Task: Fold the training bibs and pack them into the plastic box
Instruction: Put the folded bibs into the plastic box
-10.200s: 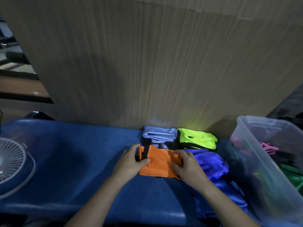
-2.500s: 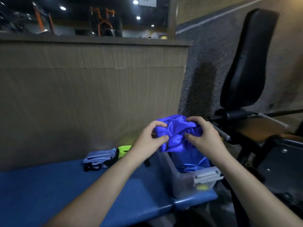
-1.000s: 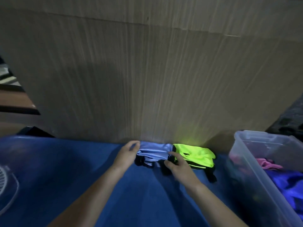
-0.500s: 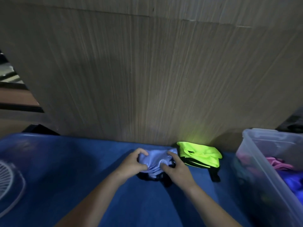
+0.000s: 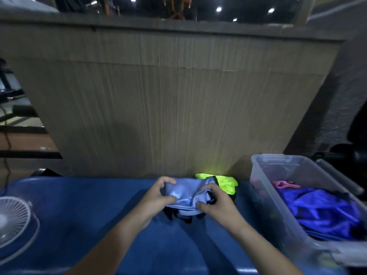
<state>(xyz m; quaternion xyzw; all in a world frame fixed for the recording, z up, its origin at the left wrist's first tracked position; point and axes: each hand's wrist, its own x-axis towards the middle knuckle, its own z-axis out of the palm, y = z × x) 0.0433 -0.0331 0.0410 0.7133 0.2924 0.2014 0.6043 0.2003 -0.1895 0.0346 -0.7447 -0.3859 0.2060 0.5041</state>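
Both hands hold the light blue bib [image 5: 185,192] just above the blue table [image 5: 79,205]: the left hand [image 5: 158,195] has its grip clamped on the bib's left end, the right hand [image 5: 215,201] on its right end. At two o'clock from the bib lies a yellow bib [image 5: 228,182]. At three o'clock stands the plastic box [image 5: 278,187], holding a dark blue bib [image 5: 321,213] and a pink bib [image 5: 286,184].

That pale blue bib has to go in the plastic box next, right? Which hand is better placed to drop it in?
Probably the right hand. Both hands grip the light blue bib, but the plastic box stands on the right, so the left hand would have to cross over.
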